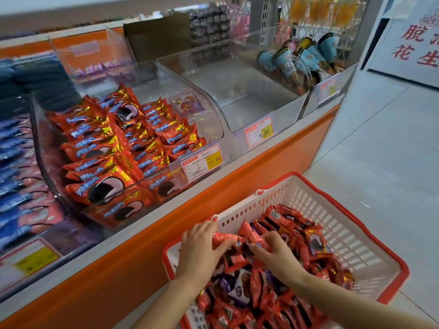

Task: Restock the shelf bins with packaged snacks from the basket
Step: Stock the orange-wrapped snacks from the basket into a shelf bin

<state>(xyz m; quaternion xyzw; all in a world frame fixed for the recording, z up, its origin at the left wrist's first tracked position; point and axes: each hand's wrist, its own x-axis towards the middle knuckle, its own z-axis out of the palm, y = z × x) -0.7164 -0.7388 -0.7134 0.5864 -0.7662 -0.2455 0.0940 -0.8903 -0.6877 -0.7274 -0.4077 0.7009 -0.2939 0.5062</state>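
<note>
From your head view, the white basket (337, 224) with its red rim sits low at the near right, on the floor side of the orange shelf front (237, 186). It holds a heap of red snack packs (261, 293), with a few purple ones mixed in.

Both your hands are down inside its left end. Your left hand (202, 248) has its grip curled over the gathered packs (249, 235) on top of the heap, and your right hand (278, 255) pinches the same bunch from the other side, fingers bent round the wrappers.

Up on the shelf to the left, the clear bin (42, 150) carries stacked packs (107, 143) in matching red and gold wrappers, with a price tag (202, 162) on its front. To its right stands another clear bin (273, 108) bearing a tag reading 9.90 (259, 134). Far right, blue cone packs (297, 58) lean in a further bin. Blue packs (14, 162) fill the far left, blurred.
</note>
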